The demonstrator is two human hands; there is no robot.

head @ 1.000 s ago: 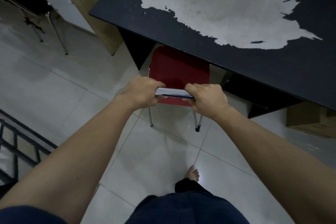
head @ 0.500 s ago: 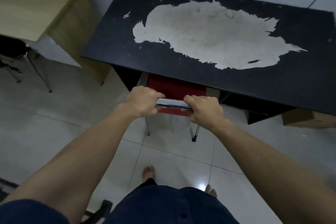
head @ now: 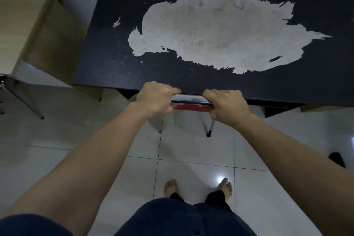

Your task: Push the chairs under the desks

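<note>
A black desk (head: 115,59) with a large worn pale patch fills the upper middle of the head view. Beneath its front edge sits a red chair (head: 189,107); only a thin strip of the seat and two metal legs show. My left hand (head: 157,97) and my right hand (head: 226,106) are both shut on the top rail of the chair's backrest (head: 191,99), which lies right at the desk's front edge.
A light wooden desk (head: 24,15) stands to the left, with another chair's metal leg (head: 24,101) under it. A cardboard box (head: 321,108) sits under the black desk at right. A dark object (head: 336,159) lies on the white tiled floor at right. My bare feet stand behind the chair.
The chair has slid forward under the black desk, so most of its red seat is now hidden. Both hands kept their hold on the backrest, and I stepped closer.
</note>
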